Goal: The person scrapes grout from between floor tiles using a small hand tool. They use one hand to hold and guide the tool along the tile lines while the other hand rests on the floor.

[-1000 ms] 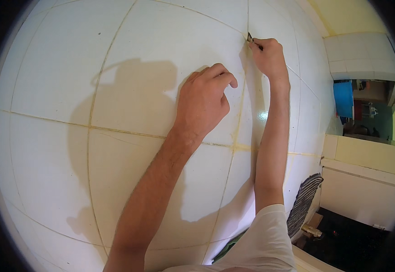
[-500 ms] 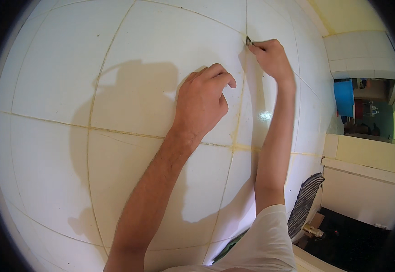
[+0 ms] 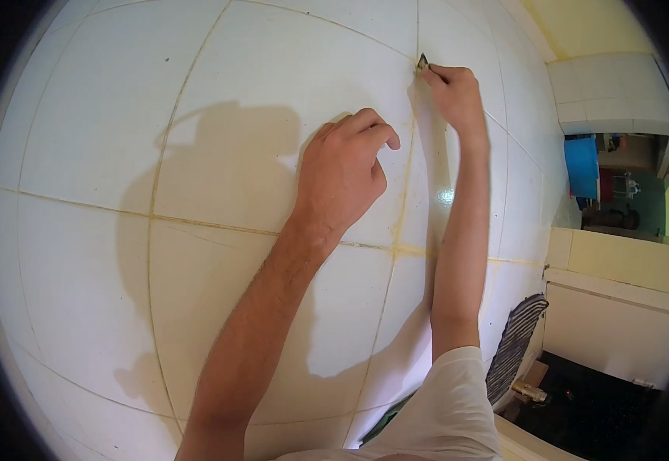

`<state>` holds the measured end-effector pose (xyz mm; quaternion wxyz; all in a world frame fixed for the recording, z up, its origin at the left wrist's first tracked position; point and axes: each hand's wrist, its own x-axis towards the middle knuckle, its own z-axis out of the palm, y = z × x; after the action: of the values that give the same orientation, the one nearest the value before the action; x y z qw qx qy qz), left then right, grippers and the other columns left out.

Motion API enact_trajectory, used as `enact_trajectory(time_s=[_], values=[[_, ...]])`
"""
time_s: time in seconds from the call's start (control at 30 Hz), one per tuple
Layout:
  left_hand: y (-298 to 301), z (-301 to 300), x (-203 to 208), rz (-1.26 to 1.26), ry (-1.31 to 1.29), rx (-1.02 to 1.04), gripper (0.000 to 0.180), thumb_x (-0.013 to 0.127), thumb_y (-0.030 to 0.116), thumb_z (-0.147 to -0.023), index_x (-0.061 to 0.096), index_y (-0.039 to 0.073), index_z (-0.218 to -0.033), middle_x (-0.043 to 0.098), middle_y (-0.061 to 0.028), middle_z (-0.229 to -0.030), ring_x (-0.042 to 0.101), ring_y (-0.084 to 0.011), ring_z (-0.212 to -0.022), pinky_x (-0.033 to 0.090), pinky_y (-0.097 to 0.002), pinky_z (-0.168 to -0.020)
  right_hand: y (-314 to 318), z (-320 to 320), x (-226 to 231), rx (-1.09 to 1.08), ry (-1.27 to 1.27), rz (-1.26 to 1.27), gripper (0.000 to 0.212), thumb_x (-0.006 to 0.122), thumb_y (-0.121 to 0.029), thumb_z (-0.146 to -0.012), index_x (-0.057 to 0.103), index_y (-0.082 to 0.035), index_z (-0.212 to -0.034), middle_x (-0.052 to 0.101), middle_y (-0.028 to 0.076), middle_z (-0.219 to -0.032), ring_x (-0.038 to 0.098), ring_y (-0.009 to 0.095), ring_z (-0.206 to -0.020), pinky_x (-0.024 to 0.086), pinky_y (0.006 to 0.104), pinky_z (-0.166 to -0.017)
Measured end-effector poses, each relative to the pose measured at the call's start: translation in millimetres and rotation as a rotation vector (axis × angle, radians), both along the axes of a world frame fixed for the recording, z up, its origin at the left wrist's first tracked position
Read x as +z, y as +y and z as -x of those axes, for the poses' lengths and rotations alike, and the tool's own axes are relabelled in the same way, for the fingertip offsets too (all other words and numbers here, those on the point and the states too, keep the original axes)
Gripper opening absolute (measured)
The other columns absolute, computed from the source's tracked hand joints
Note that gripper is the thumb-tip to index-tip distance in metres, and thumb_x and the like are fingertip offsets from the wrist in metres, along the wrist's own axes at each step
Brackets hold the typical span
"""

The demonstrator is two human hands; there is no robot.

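Between the thumb and fingers of my right hand [image 3: 457, 92] is a small flat pointed piece [image 3: 422, 63], dark with a paler face. Its tip is at a grout line [image 3: 416, 92] near where tile joints meet; whether it touches the joint is hard to tell. My left hand [image 3: 342, 161] rests on a white tile [image 3: 235, 69], fingers loosely bent and thumb apart from the index finger. Nothing shows in it, though its palm side is hidden. Yellowish stains mark the joints, strongest at the crossing below my right hand.
A dark ridged mat [image 3: 517, 342] lies to the right of my right forearm. Further right are a black area [image 3: 588, 407] with a small golden object [image 3: 530, 390] beside it, and a blue container [image 3: 582, 167] in an opening. Shadows of my head and arms fall on the tiles.
My right hand has shifted slightly, and the pointed piece has tilted up so that more of its face shows. My left hand stays where it was.
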<state>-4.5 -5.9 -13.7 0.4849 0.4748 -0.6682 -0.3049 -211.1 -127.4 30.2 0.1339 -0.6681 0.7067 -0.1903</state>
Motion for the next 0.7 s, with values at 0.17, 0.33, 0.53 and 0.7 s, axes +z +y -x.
enact_trajectory(time_s=[0.17, 0.33, 0.53, 0.7], values=[[0.9, -1.0, -0.3, -0.005, 0.009, -0.003, 0.033, 0.059, -0.018, -0.077, 0.075, 0.006, -0.093, 0.072, -0.0041, -0.098, 0.068, -0.028, -0.086, 0.056, -0.0412, -0.082, 1.9, 0.2, 9.4, -0.039, -0.025, -0.134, 0.037, 0.068, -0.025, -0.101, 0.079, 0.003, -0.122, 0.055, 0.005, -0.061, 0.044, 0.014, -0.059, 0.043, 0.0369, -0.058], [1.1, -1.4, 2.4, 0.014, 0.024, 0.001, 0.036, 0.054, -0.02, -0.08, 0.075, 0.004, -0.097, 0.072, -0.007, -0.1, 0.068, -0.0316, -0.084, 0.054, -0.0414, -0.073, -0.9, 3.2, -8.7, -0.047, -0.057, 0.044, 0.036, 0.068, -0.025, -0.101, 0.08, 0.003, -0.122, 0.051, 0.003, -0.059, 0.04, 0.012, -0.054, 0.038, 0.0352, -0.052], [-0.4, -0.8, 1.3, 0.014, 0.025, -0.006, 0.034, 0.055, -0.018, -0.081, 0.075, 0.005, -0.097, 0.072, -0.0077, -0.1, 0.068, -0.0327, -0.086, 0.055, -0.0426, -0.075, 0.3, 9.3, 13.1, -0.034, -0.048, -0.182, 0.033, 0.069, -0.026, -0.098, 0.084, 0.001, -0.108, 0.054, 0.003, -0.062, 0.043, 0.013, -0.053, 0.037, 0.0355, -0.05], [0.2, -2.4, 0.2, -0.002, -0.012, 0.002, 0.03, 0.064, -0.016, -0.076, 0.075, 0.007, -0.093, 0.072, -0.0026, -0.1, 0.068, -0.027, -0.089, 0.057, -0.0413, -0.088, 14.0, -4.3, 39.9, -0.107, -0.032, -0.344, 0.032, 0.069, -0.028, -0.096, 0.083, 0.002, -0.094, 0.054, 0.004, -0.063, 0.044, 0.015, -0.054, 0.037, 0.0357, -0.049]])
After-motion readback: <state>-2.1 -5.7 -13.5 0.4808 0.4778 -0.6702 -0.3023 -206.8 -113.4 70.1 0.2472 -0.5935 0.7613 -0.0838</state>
